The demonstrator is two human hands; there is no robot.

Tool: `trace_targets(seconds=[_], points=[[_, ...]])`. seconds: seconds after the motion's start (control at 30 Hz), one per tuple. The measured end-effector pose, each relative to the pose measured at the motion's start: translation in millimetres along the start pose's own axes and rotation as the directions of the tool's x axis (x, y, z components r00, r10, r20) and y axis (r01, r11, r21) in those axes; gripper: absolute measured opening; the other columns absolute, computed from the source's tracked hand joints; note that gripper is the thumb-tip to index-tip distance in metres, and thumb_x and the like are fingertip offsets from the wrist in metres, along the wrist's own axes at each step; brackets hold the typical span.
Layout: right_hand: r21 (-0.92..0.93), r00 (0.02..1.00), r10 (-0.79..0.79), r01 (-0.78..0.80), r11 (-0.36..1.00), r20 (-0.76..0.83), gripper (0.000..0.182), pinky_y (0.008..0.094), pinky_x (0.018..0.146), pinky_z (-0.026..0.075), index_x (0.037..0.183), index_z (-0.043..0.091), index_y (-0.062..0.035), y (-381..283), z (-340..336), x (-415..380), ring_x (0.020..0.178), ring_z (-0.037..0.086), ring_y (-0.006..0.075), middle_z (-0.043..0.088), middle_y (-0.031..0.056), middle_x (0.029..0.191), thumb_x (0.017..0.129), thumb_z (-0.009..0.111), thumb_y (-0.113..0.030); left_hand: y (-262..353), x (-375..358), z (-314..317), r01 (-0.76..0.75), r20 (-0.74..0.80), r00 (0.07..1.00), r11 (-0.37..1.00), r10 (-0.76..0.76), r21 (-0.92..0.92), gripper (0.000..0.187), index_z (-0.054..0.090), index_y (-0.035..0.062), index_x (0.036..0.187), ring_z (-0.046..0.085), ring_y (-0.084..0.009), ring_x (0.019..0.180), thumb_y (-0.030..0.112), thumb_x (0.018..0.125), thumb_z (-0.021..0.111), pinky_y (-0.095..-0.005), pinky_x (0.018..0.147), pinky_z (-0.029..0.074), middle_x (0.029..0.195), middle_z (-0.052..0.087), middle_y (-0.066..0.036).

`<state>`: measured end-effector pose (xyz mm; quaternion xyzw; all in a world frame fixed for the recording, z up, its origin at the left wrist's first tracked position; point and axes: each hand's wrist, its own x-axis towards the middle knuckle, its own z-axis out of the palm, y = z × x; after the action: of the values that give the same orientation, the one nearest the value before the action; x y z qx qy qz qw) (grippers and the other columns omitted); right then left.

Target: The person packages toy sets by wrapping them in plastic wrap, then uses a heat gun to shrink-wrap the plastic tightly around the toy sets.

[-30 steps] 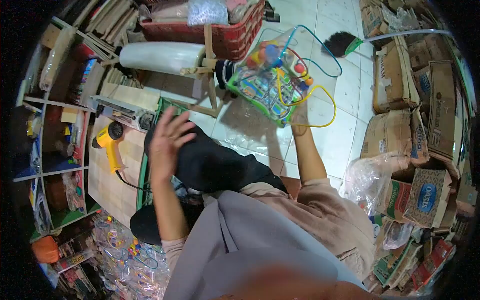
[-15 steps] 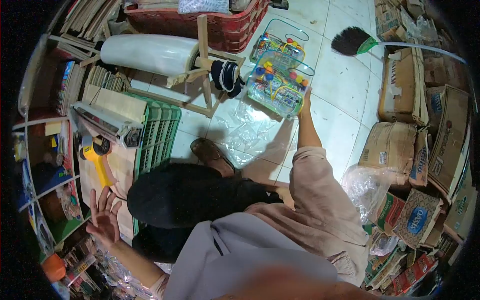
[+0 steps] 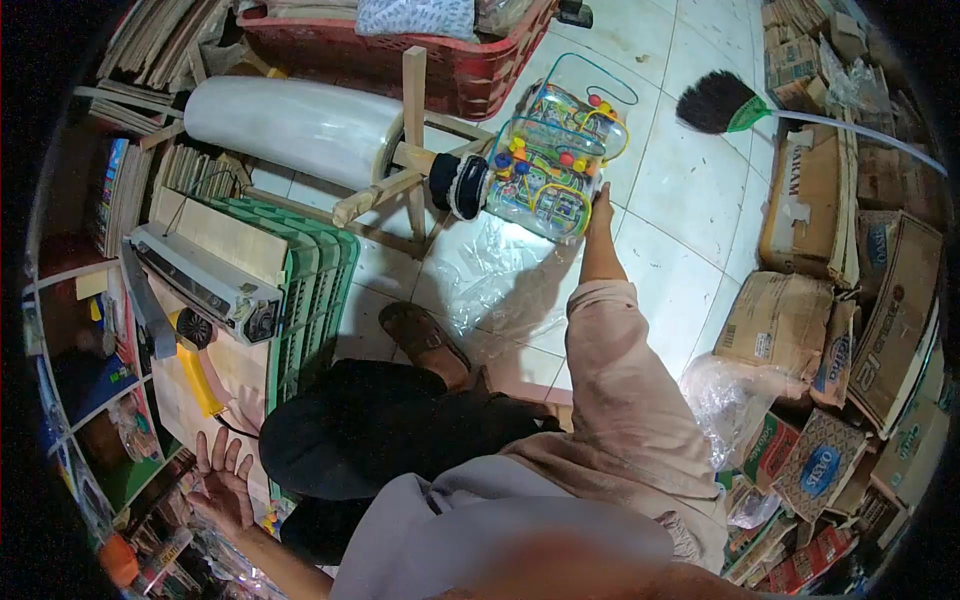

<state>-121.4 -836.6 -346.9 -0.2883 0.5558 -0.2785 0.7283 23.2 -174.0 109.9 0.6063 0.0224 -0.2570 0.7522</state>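
Note:
My right hand (image 3: 601,207) grips the right edge of a bead maze toy (image 3: 540,200) in clear plastic, with coloured beads on bent wires over a printed board. Its fingers are partly hidden by the toy. Just behind stands a second, similar bead maze (image 3: 578,112), partly covered by the first. My left hand (image 3: 224,488) is empty, palm up with fingers spread. Close above it, a yellow heat gun (image 3: 203,380) rests on a wooden board beside a long grey impulse sealer (image 3: 205,280).
A large roll of clear film (image 3: 290,125) lies on a wooden stand at left, before a red crate (image 3: 400,55). A green crate (image 3: 325,290) stands below it. Loose plastic (image 3: 490,275) covers floor tiles. At right are a broom (image 3: 722,102) and stacked cardboard boxes (image 3: 805,190).
The front bead maze has shifted left in my right hand, towards the roll's end. My left hand stays open, a little lower in view. The whole view has tilted slightly.

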Motion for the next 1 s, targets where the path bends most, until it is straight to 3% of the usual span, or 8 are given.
trace_targets(seconds=[0.07,0.1,0.23,0.43,0.47,0.5,0.63,1.0], points=[[-0.325,0.975,-0.123,0.058,0.944,-0.185,0.05,0.0362,0.067,0.047,0.083,0.063,0.0006,-26,10,-32,0.072,0.06,0.0229,0.063,0.0105,0.082,0.091,0.04,-0.043,-1,-2,-3,0.007,0.0,1.0,1.0,-0.007,-0.005,0.101,0.018,-0.0006,0.137,0.047,-0.0337,0.113,0.062,0.069,0.059,-0.0427,0.088,0.047,0.132,0.033,-0.028],[-0.8,0.954,-0.298,0.19,0.57,0.014,0.039,0.0337,0.06,0.045,0.078,0.064,0.0004,-5,-23,27,0.07,0.058,0.0182,0.062,0.011,0.081,0.09,0.046,-0.033,-2,-3,-6,0.017,0.049,0.999,0.999,-0.015,-0.031,0.099,0.017,0.0013,0.138,0.045,-0.0335,0.116,0.06,0.071,0.059,-0.0435,0.089,0.046,0.134,0.031,-0.027],[-0.238,0.972,-0.203,0.171,0.956,-0.118,0.027,0.0322,0.058,0.044,0.079,0.06,-0.0005,-23,-16,-43,0.063,0.054,0.0167,0.055,0.0077,0.068,0.087,0.049,-0.024,-10,-9,-6,0.028,0.074,0.997,0.997,-0.022,-0.074,0.097,0.014,0.0032,0.139,0.041,-0.0336,0.119,0.059,0.073,0.058,-0.0442,0.091,0.044,0.138,0.027,-0.024],[0.602,0.975,0.222,-0.163,0.782,-0.025,0.014,0.0275,0.046,0.044,0.066,0.045,-0.0045,49,-38,-143,0.052,0.049,0.0166,0.048,0.0056,0.059,0.079,0.044,-0.006,-30,-8,-6,0.032,0.061,0.998,0.993,-0.025,-0.112,0.098,0.016,-0.0001,0.137,0.041,-0.0357,0.119,0.063,0.073,0.053,-0.0458,0.095,0.04,0.134,0.03,-0.029],[0.521,0.891,0.202,-0.408,0.75,0.407,0.01,0.0298,0.051,0.049,0.07,0.048,-0.0011,73,-49,-141,0.056,0.053,0.0209,0.049,0.007,0.061,0.078,0.045,-0.006,-32,-6,-4,0.027,0.056,0.998,0.994,-0.021,-0.104,0.097,0.016,0.0001,0.138,0.04,-0.0358,0.12,0.063,0.073,0.052,-0.0459,0.096,0.038,0.135,0.029,-0.029],[0.516,0.937,0.35,-0.292,0.805,-0.015,0.011,0.0345,0.056,0.052,0.075,0.05,0.0028,61,-2,-166,0.06,0.056,0.0259,0.05,0.0093,0.065,0.078,0.044,-0.006,-32,-3,-2,0.02,0.05,0.999,0.995,-0.015,-0.097,0.096,0.016,0.0003,0.138,0.039,-0.0358,0.12,0.063,0.074,0.051,-0.0459,0.097,0.037,0.135,0.029,-0.029],[0.511,0.947,0.283,-0.321,0.797,0.154,0.027,0.051,0.084,0.048,0.102,0.04,0.0075,79,31,-130,0.096,0.051,0.0387,0.045,0.0233,0.107,0.077,0.037,-0.002,-26,2,-8,0.015,0.14,0.99,0.99,0.005,-0.14,0.095,0.016,0.0012,0.138,0.038,-0.0356,0.122,0.063,0.075,0.049,-0.0474,0.099,0.035,0.135,0.028,-0.028],[0.643,0.986,0.148,-0.16,0.749,0.074,0.031,0.0614,0.095,0.035,0.102,0.032,0.0082,29,83,-136,0.109,0.04,0.0431,0.035,0.0259,0.112,0.071,0.031,0.007,-37,-19,-13,0.0,0.033,0.999,0.987,0.006,-0.161,0.095,0.015,0.0003,0.138,0.038,-0.0354,0.121,0.064,0.076,0.049,-0.0477,0.099,0.035,0.136,0.026,-0.028]])
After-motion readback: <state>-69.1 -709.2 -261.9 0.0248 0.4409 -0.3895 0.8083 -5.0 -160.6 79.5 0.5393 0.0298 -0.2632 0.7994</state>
